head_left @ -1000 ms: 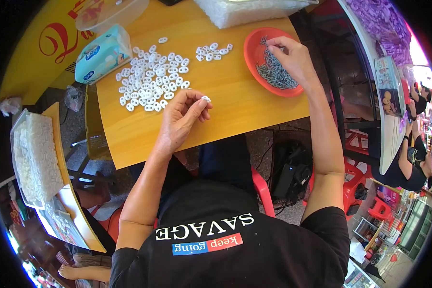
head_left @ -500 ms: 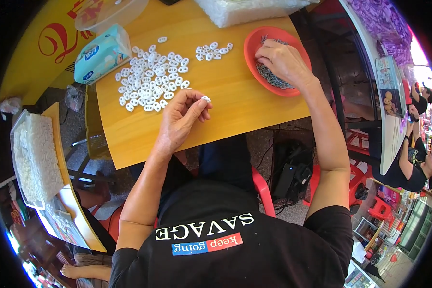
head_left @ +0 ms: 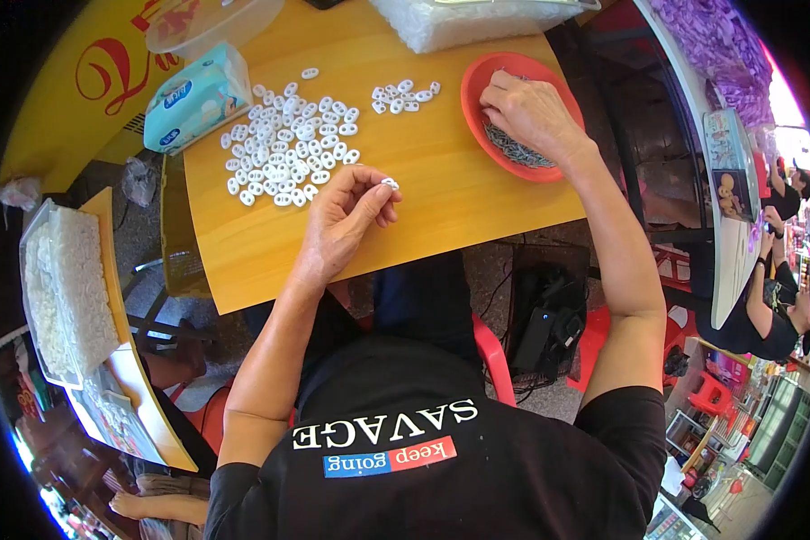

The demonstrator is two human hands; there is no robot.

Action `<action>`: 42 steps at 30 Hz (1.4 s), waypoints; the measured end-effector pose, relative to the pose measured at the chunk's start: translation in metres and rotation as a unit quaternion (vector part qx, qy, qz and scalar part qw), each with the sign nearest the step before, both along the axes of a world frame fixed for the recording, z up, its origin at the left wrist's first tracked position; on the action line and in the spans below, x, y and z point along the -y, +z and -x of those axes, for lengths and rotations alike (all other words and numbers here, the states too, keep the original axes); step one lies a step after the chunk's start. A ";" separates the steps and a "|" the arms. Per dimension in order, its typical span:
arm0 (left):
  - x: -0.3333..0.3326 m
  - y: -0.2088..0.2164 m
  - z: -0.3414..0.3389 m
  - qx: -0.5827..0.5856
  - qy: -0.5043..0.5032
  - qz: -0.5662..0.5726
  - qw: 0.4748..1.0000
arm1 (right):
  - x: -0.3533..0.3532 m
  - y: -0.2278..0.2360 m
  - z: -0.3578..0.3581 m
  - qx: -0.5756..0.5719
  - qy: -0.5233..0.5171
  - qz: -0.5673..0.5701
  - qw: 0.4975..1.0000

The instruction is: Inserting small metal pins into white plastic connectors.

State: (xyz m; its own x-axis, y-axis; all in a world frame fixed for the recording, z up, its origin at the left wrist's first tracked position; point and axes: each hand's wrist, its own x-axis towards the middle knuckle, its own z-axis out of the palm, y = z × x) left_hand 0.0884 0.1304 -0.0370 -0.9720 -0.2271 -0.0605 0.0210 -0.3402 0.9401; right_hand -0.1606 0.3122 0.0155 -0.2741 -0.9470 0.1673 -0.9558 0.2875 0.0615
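My left hand [head_left: 344, 220] is closed over the near part of the table, pinching a small white plastic piece with two holes [head_left: 391, 183] between thumb and fingertips. To the right, my right hand [head_left: 535, 112] reaches into a red bowl [head_left: 473, 135] of small grey metal screws [head_left: 522, 151]. Its fingers are bent together among the screws; whatever is at their tips is hidden. Beyond my left hand lies a big loose heap of the same white two-hole pieces [head_left: 288, 144]. A smaller cluster of white pieces [head_left: 405, 96] sits between the heap and the bowl.
The wooden-topped table [head_left: 432, 216] carries a blue tissue pack [head_left: 198, 99] at its left edge. At the far edge stands a clear tub of white pieces [head_left: 468, 27]. Another tub [head_left: 72, 288] is on a board at left. A red chair [head_left: 492, 360] is beneath me.
The view has shifted slightly. My left hand keeps its pinch on the white piece. My right hand stays in the bowl, its fingers a little changed in position.
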 end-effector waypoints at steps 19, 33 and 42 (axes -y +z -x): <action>-0.006 0.000 0.004 0.009 0.044 -0.014 0.999 | -0.004 0.014 -0.083 0.556 -0.140 0.370 0.730; -0.006 -0.007 -0.002 -0.037 0.061 -0.005 0.997 | 0.037 -0.036 -0.156 0.686 -0.141 0.372 0.609; -0.007 -0.006 -0.002 -0.041 0.061 0.005 0.997 | 0.045 -0.037 -0.159 0.658 -0.132 0.364 0.645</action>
State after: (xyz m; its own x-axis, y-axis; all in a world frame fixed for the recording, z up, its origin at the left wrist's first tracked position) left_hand 0.0908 0.1373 -0.0432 -0.9384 -0.3450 0.0202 0.1381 -0.3207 0.9371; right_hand -0.0014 0.2672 -0.0219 -0.7687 -0.6396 -0.0002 0.0460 -0.0550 -0.9974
